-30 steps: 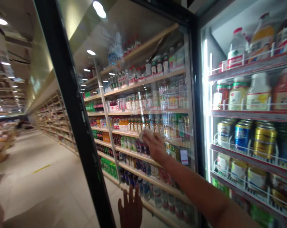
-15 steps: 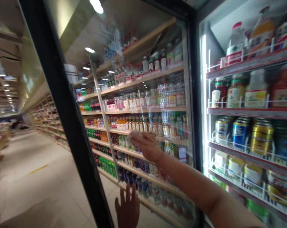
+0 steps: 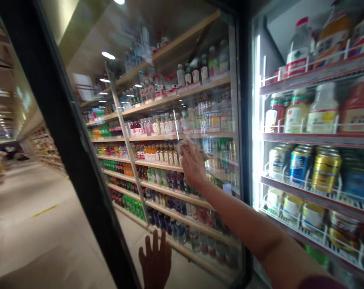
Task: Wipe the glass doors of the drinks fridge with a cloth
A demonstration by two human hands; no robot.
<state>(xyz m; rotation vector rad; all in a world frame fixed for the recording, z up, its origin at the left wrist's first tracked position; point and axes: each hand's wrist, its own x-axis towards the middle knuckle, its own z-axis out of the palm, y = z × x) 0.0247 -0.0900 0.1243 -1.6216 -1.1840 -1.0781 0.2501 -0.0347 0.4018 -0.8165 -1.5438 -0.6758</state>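
Note:
My right hand (image 3: 194,164) is raised to the glass door (image 3: 169,52) of a drinks fridge, fingers pointing up. Under its fingers lies a pale crumpled cloth (image 3: 182,145), pressed to the pane; part of it is covered by the hand. Lower down, my left hand (image 3: 156,259) is upright with its fingers spread, darker than the right. It holds nothing visible and is at or close to the glass; whether it touches is unclear.
The door's dark frame (image 3: 70,148) slants down the left. Shelves of bottles (image 3: 166,154) show through or in the pane. To the right, the lit fridge holds bottles (image 3: 297,52) and cans (image 3: 300,160) behind wire guards. A pale floor (image 3: 49,241) runs along the left.
My right hand has moved up and slightly right across the glass with the cloth. My left hand stays spread, a little farther left in view. The view has shifted slightly.

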